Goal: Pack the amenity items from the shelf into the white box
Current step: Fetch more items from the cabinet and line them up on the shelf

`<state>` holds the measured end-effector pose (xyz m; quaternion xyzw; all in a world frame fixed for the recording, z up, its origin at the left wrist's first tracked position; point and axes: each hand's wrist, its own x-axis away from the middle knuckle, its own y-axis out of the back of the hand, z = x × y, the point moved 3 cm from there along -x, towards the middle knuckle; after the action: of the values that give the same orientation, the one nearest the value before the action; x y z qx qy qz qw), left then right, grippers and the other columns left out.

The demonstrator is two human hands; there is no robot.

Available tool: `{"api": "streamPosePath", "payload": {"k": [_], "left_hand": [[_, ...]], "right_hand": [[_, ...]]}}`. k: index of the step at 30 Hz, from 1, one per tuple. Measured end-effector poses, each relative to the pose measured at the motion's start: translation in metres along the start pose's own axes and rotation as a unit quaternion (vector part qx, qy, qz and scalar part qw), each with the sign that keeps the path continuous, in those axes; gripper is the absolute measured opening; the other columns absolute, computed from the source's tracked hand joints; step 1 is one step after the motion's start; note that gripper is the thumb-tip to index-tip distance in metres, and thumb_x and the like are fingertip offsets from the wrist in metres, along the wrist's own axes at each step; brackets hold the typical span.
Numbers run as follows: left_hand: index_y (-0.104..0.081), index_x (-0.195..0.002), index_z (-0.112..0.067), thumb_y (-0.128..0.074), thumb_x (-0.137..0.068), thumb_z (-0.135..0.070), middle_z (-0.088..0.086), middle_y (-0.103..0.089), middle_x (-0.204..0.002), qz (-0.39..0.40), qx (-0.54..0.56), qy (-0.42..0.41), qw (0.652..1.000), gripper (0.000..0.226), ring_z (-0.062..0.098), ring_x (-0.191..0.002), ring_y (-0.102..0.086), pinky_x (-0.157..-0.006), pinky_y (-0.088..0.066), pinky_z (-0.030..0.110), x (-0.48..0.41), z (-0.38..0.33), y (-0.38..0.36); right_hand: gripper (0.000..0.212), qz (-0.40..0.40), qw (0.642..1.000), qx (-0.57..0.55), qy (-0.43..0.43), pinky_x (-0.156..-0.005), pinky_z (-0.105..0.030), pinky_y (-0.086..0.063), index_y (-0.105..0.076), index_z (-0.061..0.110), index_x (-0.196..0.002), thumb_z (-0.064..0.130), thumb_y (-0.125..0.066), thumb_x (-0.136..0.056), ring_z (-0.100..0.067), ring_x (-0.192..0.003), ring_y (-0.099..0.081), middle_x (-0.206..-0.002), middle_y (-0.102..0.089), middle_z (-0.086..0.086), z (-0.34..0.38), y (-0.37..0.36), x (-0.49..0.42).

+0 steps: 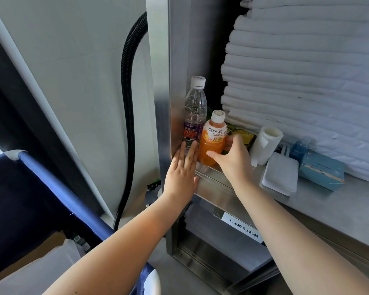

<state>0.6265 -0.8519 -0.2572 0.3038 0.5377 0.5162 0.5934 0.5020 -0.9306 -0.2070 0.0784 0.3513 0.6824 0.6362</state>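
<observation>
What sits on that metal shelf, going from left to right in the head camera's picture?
Clear water bottle → orange drink bottle → yellow-green packet → white roll → blue box.

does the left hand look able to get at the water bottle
Likely yes: the left hand reaches the foot of the water bottle, nothing between; the juice bottle stands beside it.

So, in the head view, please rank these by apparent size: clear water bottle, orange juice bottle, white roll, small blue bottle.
1. clear water bottle
2. orange juice bottle and white roll: near alike; the right hand covers part of the bottle
3. small blue bottle, partly hidden
</observation>
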Motion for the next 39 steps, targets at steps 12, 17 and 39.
{"api": "streamPosePath", "payload": {"k": [12, 17, 39], "left_hand": [[0.026, -0.138, 0.008, -0.017, -0.101, -0.033, 0.024, 0.028, -0.146, 0.016, -0.093, 0.008, 0.995, 0.070, 0.034, -0.141, 0.015, -0.112, 0.012, 0.040, 0.000, -0.002, 0.001], [0.022, -0.138, 0.011, -0.010, -0.101, -0.031, 0.025, 0.018, -0.151, 0.026, -0.151, 0.001, 0.988, 0.064, 0.035, -0.140, 0.015, -0.108, 0.016, 0.042, 0.000, -0.003, 0.001], [0.019, -0.143, -0.001, -0.020, -0.097, -0.039, 0.017, 0.022, -0.150, -0.017, 0.064, -0.036, 0.997, 0.071, 0.031, -0.142, 0.015, -0.113, 0.015, 0.041, 0.010, -0.001, -0.004]], "right_hand": [[0.045, 0.032, 0.998, -0.047, 0.040, -0.056, 0.000, -0.041, -0.044, 0.021, -0.104, 0.024, -0.078, -0.075, -0.005, -0.087, -0.058, -0.111, -0.061, 0.000, -0.004, -0.001, 0.003], [0.047, 0.016, 0.998, -0.039, 0.049, -0.068, -0.019, -0.054, -0.044, 0.019, -0.103, 0.027, -0.080, -0.073, -0.010, -0.091, -0.063, -0.110, -0.061, -0.002, -0.002, -0.009, 0.001], [0.048, 0.019, 0.996, 0.007, 0.083, -0.075, -0.035, -0.058, -0.044, 0.013, -0.112, 0.021, -0.077, -0.077, -0.018, -0.098, -0.061, -0.116, -0.060, -0.007, -0.005, -0.012, 0.004]]}}
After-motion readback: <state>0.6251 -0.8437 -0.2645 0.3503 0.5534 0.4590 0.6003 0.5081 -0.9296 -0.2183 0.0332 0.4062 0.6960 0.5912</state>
